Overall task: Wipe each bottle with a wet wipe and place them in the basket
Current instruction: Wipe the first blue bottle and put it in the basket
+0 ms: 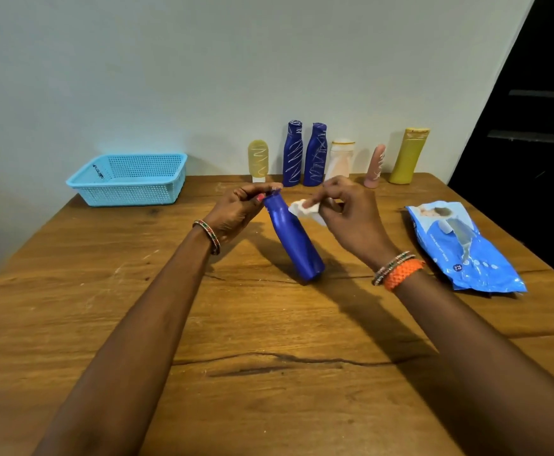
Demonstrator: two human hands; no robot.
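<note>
Pinching the neck of a tilted blue bottle (pixel 293 240) on the table (pixel 269 357), the left hand (pixel 236 210) steadies it while the right hand (pixel 346 213) pinches a wet wipe (pixel 305 209) beside it; the basket (pixel 131 179) seems empty, six scribbled bottles (pixel 315 156) waiting

Both forearms reach up from the bottom edge toward the middle of the frame, converging as they go. The left hand (pixel 236 209) sits just left of centre, fingers curled, thumb and fingertips pinched round the top of the blue bottle (pixel 293 240). The right hand (pixel 348 215) sits just right of centre, back of the hand toward the camera, fingers bent and pinching a white wipe (pixel 305 209) beside the bottle's neck. Bangles ring both wrists, with an orange band on the right.
</note>
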